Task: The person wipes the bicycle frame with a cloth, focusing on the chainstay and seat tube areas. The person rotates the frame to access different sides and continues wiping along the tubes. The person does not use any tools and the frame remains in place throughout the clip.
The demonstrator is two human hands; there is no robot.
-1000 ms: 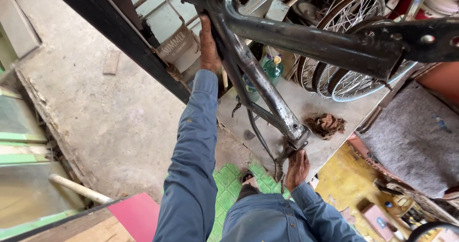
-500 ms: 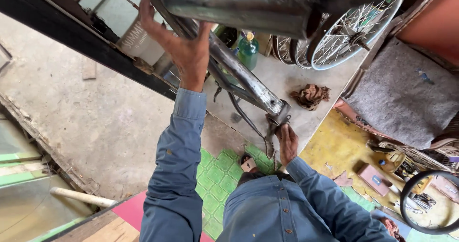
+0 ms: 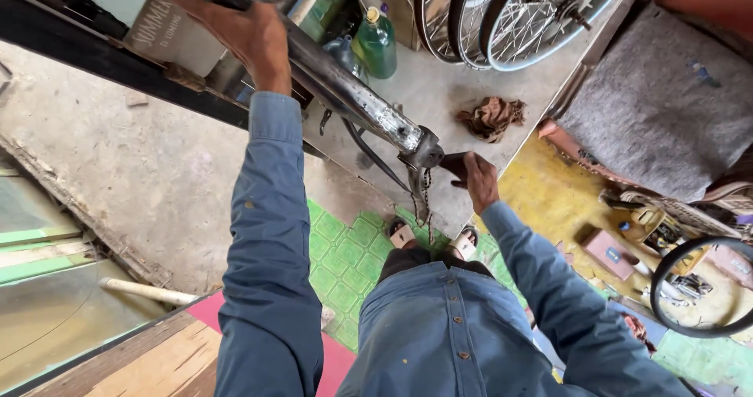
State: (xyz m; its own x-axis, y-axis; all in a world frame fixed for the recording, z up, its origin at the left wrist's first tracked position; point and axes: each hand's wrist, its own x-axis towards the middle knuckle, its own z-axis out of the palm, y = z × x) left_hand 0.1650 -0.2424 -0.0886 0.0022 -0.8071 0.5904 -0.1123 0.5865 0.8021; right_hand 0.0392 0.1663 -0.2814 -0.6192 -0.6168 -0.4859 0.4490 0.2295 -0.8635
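- My right hand point(image 3: 477, 179) is nearest me, fingers closed round a dark tool point(image 3: 453, 165) pressed against the lower end of the bicycle frame point(image 3: 357, 99), just beside the joint where the chain point(image 3: 427, 201) hangs.
- I judge the tool could slip off that joint if I push at an angle, and the loose chain might catch my knuckles.
- Below, my sandalled feet stand on the green tiled floor point(image 3: 337, 264); a dropped frame would land there.
- Farther up, my left hand point(image 3: 247, 36) wraps the upper tube, fingers clamped on it; if this grip loosens, the frame may swing.
- Beyond lie a rag point(image 3: 490, 118), green bottle point(image 3: 375, 44) and wheels point(image 3: 518, 12).
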